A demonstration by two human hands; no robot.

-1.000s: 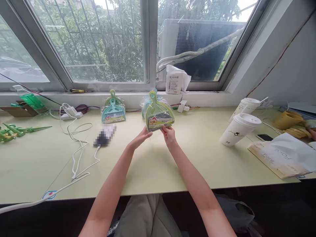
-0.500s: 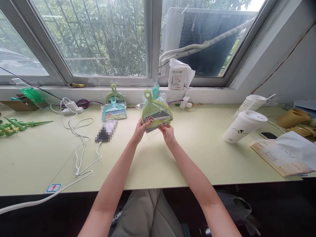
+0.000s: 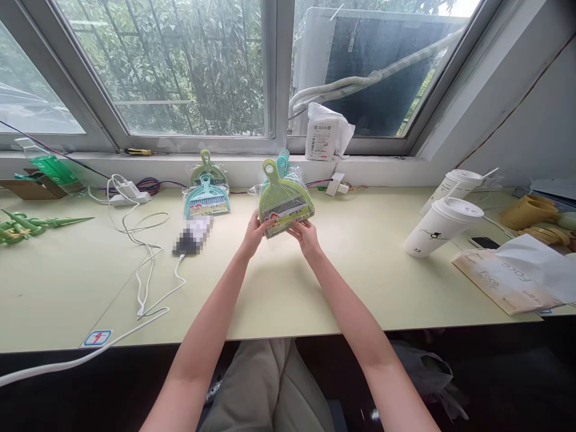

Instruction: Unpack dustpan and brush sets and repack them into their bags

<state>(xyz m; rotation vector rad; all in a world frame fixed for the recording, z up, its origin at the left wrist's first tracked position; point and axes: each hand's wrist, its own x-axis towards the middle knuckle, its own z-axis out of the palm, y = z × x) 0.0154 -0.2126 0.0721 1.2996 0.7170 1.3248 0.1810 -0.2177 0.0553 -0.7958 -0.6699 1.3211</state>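
Observation:
A green dustpan and brush set (image 3: 282, 201) in clear wrapping is held upright above the table, its label facing me. My left hand (image 3: 255, 234) grips its lower left corner, thumb in front. My right hand (image 3: 306, 235) holds the lower right edge from below. Behind it, a turquoise dustpan (image 3: 283, 162) partly shows near the windowsill; the rest of it is hidden. Further left, a wrapped turquoise dustpan and brush set (image 3: 206, 197) leans in front of a wrapped green dustpan (image 3: 206, 167).
Left of my hands lie a blurred-out object (image 3: 192, 237) with a white cable (image 3: 150, 264) and a power strip (image 3: 130, 197). Two white cups (image 3: 438, 231) and a tissue pack (image 3: 488, 279) stand at right. A white package (image 3: 321, 138) sits on the sill (image 3: 252, 162).
The held green set has tilted slightly, so its label shows more plainly and the two pans line up more closely. Both hands keep their hold; the whole view has shifted a little.

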